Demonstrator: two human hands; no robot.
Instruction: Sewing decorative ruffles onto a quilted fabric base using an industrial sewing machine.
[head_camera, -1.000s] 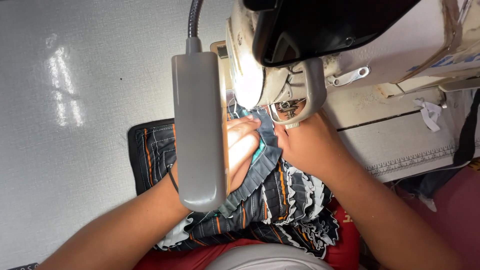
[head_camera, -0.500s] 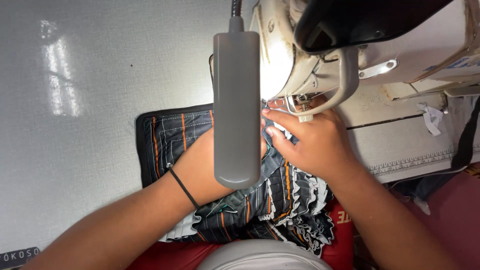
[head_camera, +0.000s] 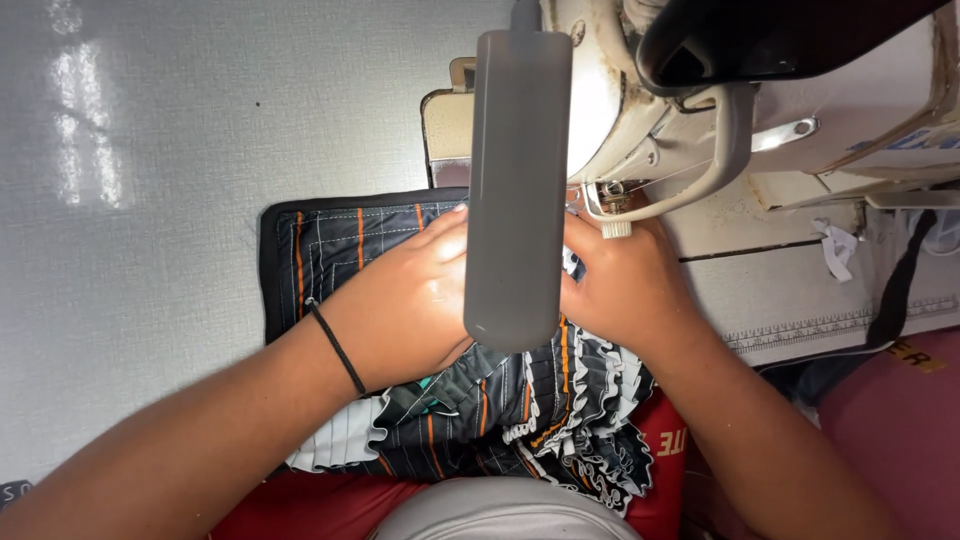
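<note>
A dark plaid fabric piece (head_camera: 340, 240) with orange stripes and white ruffled edges lies on the grey table under the sewing machine (head_camera: 700, 90). My left hand (head_camera: 410, 300), with a black band on the wrist, presses flat on the cloth left of the needle area. On the right side, my right hand (head_camera: 625, 290) holds the cloth down just below the presser foot (head_camera: 600, 205). A grey lamp head (head_camera: 518, 180) hangs in front and hides the fingertips of both hands.
The grey table (head_camera: 150, 200) stretches to the left. A ruler strip (head_camera: 830, 325) runs along the table's right edge, with a white scrap (head_camera: 835, 248) nearby. Red clothing (head_camera: 320, 500) and bunched fabric lie at the bottom, over my lap.
The view has shifted so the lamp and machine sit further right. My left hand has spread flatter on the cloth, and more of the plaid piece shows on the left.
</note>
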